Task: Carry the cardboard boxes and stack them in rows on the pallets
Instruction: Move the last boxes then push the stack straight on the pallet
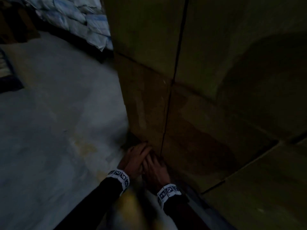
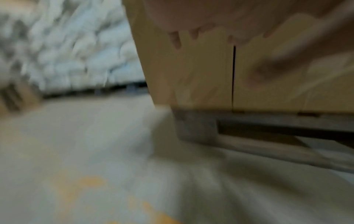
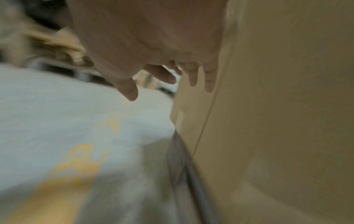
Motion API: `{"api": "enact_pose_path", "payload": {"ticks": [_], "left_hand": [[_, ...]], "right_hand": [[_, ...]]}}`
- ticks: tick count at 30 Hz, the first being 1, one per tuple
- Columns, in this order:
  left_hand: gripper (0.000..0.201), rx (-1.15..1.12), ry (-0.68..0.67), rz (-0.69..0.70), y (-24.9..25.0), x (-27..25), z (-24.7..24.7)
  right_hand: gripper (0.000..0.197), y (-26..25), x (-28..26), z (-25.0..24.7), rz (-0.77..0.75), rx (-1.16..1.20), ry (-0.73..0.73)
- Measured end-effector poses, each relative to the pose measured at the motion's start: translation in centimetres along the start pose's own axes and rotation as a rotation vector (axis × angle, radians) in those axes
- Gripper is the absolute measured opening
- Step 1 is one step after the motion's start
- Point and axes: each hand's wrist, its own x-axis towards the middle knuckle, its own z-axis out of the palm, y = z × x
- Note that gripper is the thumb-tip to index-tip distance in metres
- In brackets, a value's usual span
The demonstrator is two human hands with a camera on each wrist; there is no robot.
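A tall stack of brown cardboard boxes (image 1: 191, 67) fills the right of the dim head view, with a dark vertical seam between two columns. It stands on a grey pallet (image 2: 197, 128). Both hands are low at the stack's near left corner, side by side. My left hand (image 1: 137, 155) lies with straight fingers (image 2: 177, 40) against the bottom box (image 2: 191, 75). My right hand (image 1: 155, 170) is just right of it, fingers (image 3: 192, 78) spread and straight beside the box face (image 3: 277, 106). Neither hand holds anything.
Grey concrete floor (image 1: 54, 130) with worn yellow paint marks (image 3: 76, 163) spreads to the left. White sacks (image 1: 79, 19) are piled at the back left. A dark pallet-like frame (image 1: 6, 70) sits at the far left edge. Another box top (image 1: 265, 188) lies at lower right.
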Motion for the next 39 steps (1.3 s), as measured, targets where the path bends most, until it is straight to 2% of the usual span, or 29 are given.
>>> {"api": "enact_pose_path", "payload": {"ticks": [1,2,5,7,11,14,17,19,21,24,28,31,34,39], "left_hand": [[0.086,0.054,-0.05,0.014,0.1,-0.2,-1.4],[0.091,0.045,-0.168,-0.033,1.1,-0.4,-3.5],[0.085,-0.002,-0.153,-0.101,4.3,0.4,-11.0],[0.082,-0.051,-0.161,-0.134,7.7,1.2,-16.0],[0.088,-0.112,-0.157,-0.18,14.0,3.6,-26.9],[0.082,-0.189,-0.109,-0.213,18.9,5.0,-34.6],[0.066,-0.228,-0.16,-0.347,22.5,5.6,-40.1],[0.065,-0.218,-0.203,-0.472,23.5,5.9,-42.9],[0.066,-0.239,-0.177,-0.507,23.8,6.1,-45.2],[0.062,-0.258,-0.121,-0.437,23.2,6.7,-49.2],[0.06,-0.239,-0.113,-0.38,21.3,6.6,-53.2],[0.07,-0.19,-0.135,-0.299,19.0,6.8,-55.5],[0.069,-0.097,-0.146,-0.19,17.1,8.3,-58.2],[0.059,-0.038,-0.105,-0.026,14.1,14.6,-61.3]], "right_hand": [[0.07,-0.9,-0.7,-1.6,0.04,-0.02,-0.094],[0.083,-1.8,-1.9,-3.9,0.043,-0.041,-0.051],[0.098,-3.6,-5.3,-11.5,0.015,-0.052,0.024],[0.096,-5.2,-8.2,-16.9,0.011,-0.023,0.035],[0.082,-7.9,-14.9,-27.5,0.008,0.114,0.194],[0.082,-9.8,-20.1,-35.1,0.022,0.183,0.185],[0.083,-11.2,-24.2,-41.7,0.047,0.218,0.245],[0.083,-11.8,-25.5,-45.5,0.104,0.283,0.243],[0.08,-12.4,-26.0,-48.0,0.153,0.304,0.261],[0.079,-13.4,-25.4,-51.0,0.193,0.257,0.284],[0.09,-14.6,-24.0,-53.4,0.266,0.229,0.235],[0.092,-15.7,-22.8,-55.0,0.3,0.22,0.235],[0.088,-17.0,-21.0,-57.3,0.307,0.183,0.299],[0.085,-17.3,-16.2,-62.1,0.309,0.213,0.449]]}}
